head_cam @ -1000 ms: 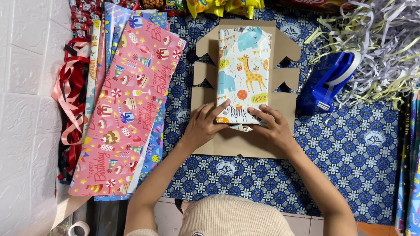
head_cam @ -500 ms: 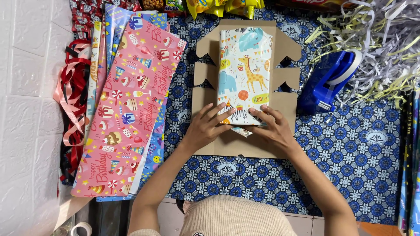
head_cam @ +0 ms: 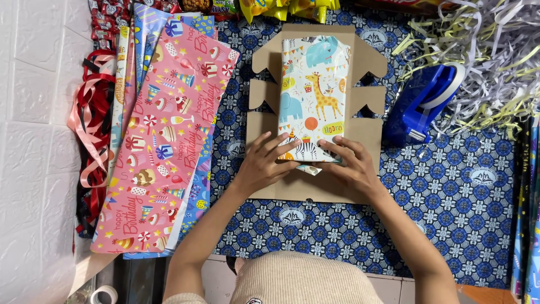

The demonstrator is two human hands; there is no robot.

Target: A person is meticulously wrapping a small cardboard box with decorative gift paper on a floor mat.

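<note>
On the flat cardboard blank (head_cam: 315, 183), your left hand (head_cam: 261, 166) and right hand (head_cam: 350, 166) press spread fingers on the wrapped parcel (head_cam: 312, 95)'s near end, pinning its paper fold.

wrapped box (head_cam: 312, 95) on cardboard (head_cam: 315, 186) | paper sheets (head_cam: 169, 141) left | tape dispenser (head_cam: 424, 104) right, seemingly beside shredded paper (head_cam: 489, 50)

Animal-print wrapped box (head_cam: 313, 98) on cardboard, yellow snack packets (head_cam: 287, 8) above

Both hands, left (head_cam: 263, 164) and right (head_cam: 350, 165), press the wrapped box's (head_cam: 312, 93) near end (on flat cardboard (head_cam: 315, 186)).
</note>
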